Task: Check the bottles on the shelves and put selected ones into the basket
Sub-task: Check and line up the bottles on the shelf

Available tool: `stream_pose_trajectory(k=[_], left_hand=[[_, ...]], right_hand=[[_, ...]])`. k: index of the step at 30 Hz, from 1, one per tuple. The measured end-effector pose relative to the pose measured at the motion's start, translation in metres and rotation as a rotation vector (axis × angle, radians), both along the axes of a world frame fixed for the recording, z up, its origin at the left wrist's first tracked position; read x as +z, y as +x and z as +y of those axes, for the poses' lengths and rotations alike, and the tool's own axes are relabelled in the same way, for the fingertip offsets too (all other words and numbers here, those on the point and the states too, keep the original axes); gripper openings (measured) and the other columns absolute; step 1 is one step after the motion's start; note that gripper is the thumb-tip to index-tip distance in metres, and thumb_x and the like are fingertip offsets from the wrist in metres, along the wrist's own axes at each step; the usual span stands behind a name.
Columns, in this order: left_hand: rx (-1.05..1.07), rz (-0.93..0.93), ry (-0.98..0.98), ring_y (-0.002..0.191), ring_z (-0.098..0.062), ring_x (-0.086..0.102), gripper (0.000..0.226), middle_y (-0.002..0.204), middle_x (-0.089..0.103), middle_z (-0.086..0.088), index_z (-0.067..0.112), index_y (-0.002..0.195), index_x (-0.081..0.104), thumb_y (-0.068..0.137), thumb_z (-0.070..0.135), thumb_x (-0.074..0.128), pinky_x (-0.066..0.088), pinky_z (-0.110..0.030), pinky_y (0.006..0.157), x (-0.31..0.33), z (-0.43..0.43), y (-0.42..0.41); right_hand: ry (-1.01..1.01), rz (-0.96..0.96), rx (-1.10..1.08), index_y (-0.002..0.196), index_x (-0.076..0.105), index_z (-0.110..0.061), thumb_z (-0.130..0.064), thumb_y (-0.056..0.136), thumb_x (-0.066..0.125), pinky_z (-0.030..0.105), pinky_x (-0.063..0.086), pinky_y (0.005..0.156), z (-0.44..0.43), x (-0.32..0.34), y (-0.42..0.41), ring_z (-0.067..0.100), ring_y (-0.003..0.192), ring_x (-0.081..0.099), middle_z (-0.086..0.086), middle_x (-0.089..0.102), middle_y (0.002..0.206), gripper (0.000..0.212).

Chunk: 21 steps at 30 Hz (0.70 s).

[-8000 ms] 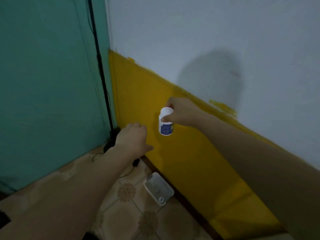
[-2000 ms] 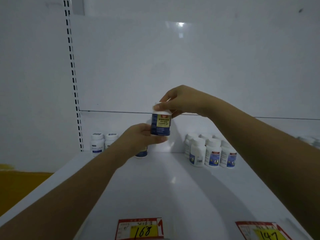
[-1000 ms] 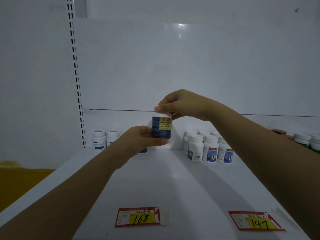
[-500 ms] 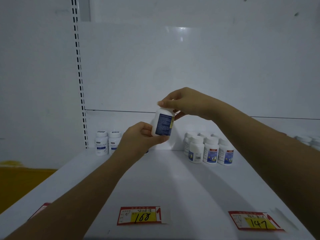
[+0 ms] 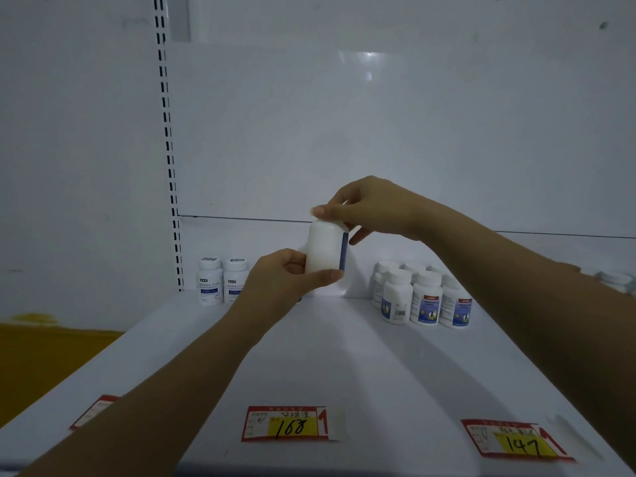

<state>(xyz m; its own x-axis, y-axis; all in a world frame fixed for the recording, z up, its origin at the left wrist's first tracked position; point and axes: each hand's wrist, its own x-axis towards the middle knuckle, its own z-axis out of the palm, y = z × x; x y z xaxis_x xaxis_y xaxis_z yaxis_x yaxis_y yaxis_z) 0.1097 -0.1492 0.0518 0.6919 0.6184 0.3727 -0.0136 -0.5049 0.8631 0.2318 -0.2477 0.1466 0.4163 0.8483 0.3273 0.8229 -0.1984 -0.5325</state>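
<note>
I hold a small white bottle [image 5: 324, 247] upright above the white shelf [image 5: 327, 366]. Its plain white side faces me, with only the blue label edge showing on the right. My left hand [image 5: 284, 278] grips its lower body from the left. My right hand [image 5: 366, 210] pinches its cap from above. Two white bottles with blue labels [image 5: 222, 285] stand at the back left of the shelf. A cluster of several white bottles with blue and red labels [image 5: 425, 297] stands at the back right. No basket is in view.
Price tags marked 168 [image 5: 287, 423] and 147 [image 5: 512, 440] lie on the shelf's front edge, with a third tag [image 5: 94, 411] at the left. A slotted upright [image 5: 168, 160] runs up the back panel. A yellow wall [image 5: 44, 352] shows at lower left.
Both hands have turned the bottle about its axis: its blue and yellow label faced me a second ago, and the blank white side faces me now. The bottle stayed at about the same height.
</note>
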Motion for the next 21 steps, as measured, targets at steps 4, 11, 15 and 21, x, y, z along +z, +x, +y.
stream_pose_trajectory(k=[4,11,15,21], left_hand=[[-0.085,0.051,-0.064,0.087,-0.019,0.062,0.033,0.102,0.065,-0.005,0.015,0.105,0.057,0.079,0.032,0.071,0.047,-0.017,0.068,0.003,0.008,-0.006],[0.025,-0.055,-0.009,0.086,-0.018,0.065,0.045,0.103,0.066,-0.005,0.012,0.112,0.057,0.074,0.025,0.077,0.050,-0.012,0.059,-0.001,0.013,-0.011],[-0.020,-0.104,-0.096,0.089,-0.016,0.065,0.042,0.105,0.067,-0.001,0.016,0.110,0.055,0.075,0.026,0.076,0.051,-0.019,0.072,-0.001,0.014,-0.013],[-0.147,0.022,-0.099,0.102,-0.020,0.062,0.040,0.112,0.065,-0.001,0.017,0.122,0.056,0.085,0.027,0.066,0.046,-0.037,0.097,0.003,0.020,-0.015]], right_hand=[[0.040,0.189,0.134,0.112,0.066,-0.009,-0.028,0.092,0.061,0.018,0.057,0.069,0.001,0.001,0.002,0.012,0.093,0.066,0.003,0.068,0.110,0.029],[0.030,0.016,0.089,0.113,0.063,-0.028,-0.057,0.088,0.052,0.026,0.057,0.081,0.018,-0.006,-0.009,0.010,0.100,0.062,-0.008,0.063,0.114,0.040],[0.119,-0.051,0.055,0.107,0.065,-0.026,-0.055,0.086,0.056,0.026,0.059,0.074,0.024,-0.007,-0.011,0.014,0.092,0.066,-0.003,0.066,0.107,0.037],[0.137,0.214,0.228,0.122,0.058,-0.021,-0.023,0.091,0.062,0.028,0.057,0.084,0.019,-0.002,-0.008,0.015,0.100,0.065,0.001,0.067,0.110,0.031]])
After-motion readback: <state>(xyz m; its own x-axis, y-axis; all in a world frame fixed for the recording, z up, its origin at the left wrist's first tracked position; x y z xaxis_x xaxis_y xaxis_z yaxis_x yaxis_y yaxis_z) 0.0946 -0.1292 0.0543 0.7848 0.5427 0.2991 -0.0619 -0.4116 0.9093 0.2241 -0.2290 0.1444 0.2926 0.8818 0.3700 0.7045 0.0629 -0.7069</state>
